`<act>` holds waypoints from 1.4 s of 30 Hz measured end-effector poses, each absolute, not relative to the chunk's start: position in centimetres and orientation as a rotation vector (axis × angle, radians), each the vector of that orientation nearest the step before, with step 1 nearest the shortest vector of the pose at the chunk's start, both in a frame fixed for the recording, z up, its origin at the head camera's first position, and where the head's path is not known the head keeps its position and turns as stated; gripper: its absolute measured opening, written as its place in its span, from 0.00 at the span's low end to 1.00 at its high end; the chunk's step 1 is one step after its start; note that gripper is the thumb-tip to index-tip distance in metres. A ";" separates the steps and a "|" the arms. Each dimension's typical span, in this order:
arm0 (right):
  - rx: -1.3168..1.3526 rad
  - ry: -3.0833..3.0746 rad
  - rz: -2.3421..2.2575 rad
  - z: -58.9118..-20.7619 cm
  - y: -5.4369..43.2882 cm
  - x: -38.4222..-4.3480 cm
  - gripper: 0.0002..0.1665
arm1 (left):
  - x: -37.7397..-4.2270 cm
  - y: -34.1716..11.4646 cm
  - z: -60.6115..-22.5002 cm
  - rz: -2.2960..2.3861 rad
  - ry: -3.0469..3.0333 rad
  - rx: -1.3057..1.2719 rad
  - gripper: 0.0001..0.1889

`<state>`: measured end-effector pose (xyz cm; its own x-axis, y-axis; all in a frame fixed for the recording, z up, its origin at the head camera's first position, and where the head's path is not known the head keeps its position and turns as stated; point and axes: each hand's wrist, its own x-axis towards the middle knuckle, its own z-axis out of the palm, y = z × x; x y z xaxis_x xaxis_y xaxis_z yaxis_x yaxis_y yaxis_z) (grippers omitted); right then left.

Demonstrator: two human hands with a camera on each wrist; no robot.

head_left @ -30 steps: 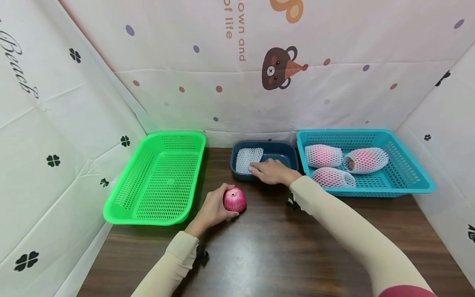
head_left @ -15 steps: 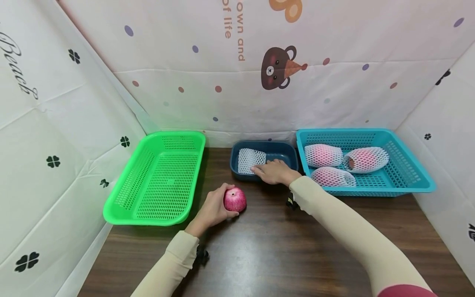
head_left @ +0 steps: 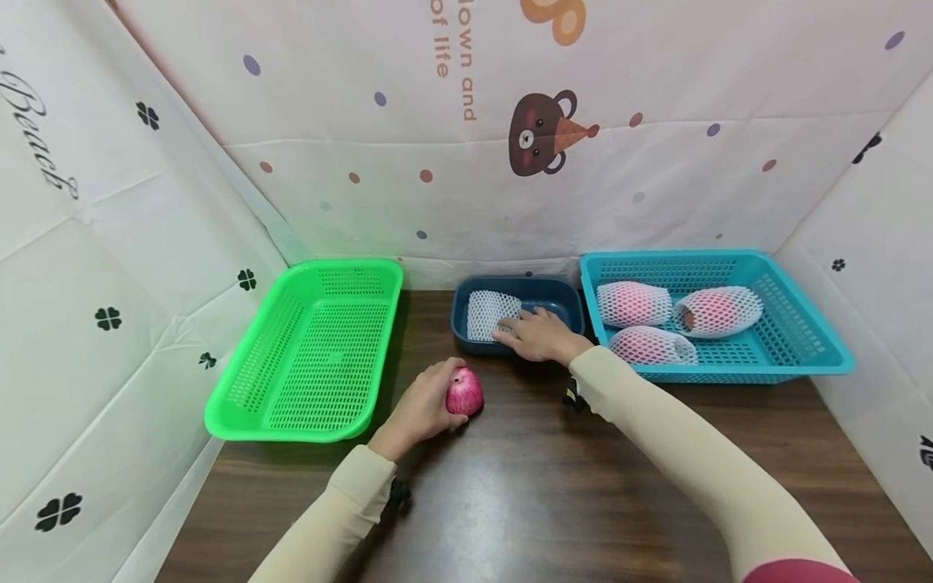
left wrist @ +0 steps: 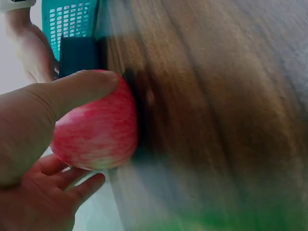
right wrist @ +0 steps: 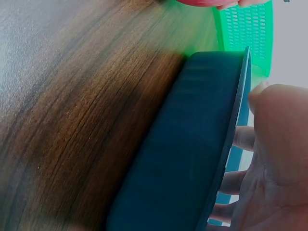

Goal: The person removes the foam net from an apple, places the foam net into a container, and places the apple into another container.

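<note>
My left hand holds a red apple on or just over the table, left of centre. In the left wrist view the thumb lies across the apple and the other fingers are behind it. My right hand reaches over the near rim of a small dark blue box. Its thumb is at the edge of a white foam fruit net lying in the box. Seen from the right wrist, the fingers extend past the rim, apart from each other; their tips are partly hidden.
A green mesh basket stands on the left. To the right, a light blue basket holds three net-wrapped fruits, one being a pink fruit. The brown wooden table is bounded by printed white cloth.
The foam net has shifted slightly right in the box, and the right-hand fingers have spread a little. My left hand has turned slightly over the apple, covering more of it.
</note>
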<state>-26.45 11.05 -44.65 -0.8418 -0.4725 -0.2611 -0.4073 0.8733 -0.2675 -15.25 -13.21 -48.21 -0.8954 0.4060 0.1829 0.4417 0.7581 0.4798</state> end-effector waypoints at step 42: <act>-1.193 2.728 -0.621 -46.2 10.8 -24.5 0.75 | -17.8 -12.8 -40.9 -0.412 -3.160 -0.764 0.43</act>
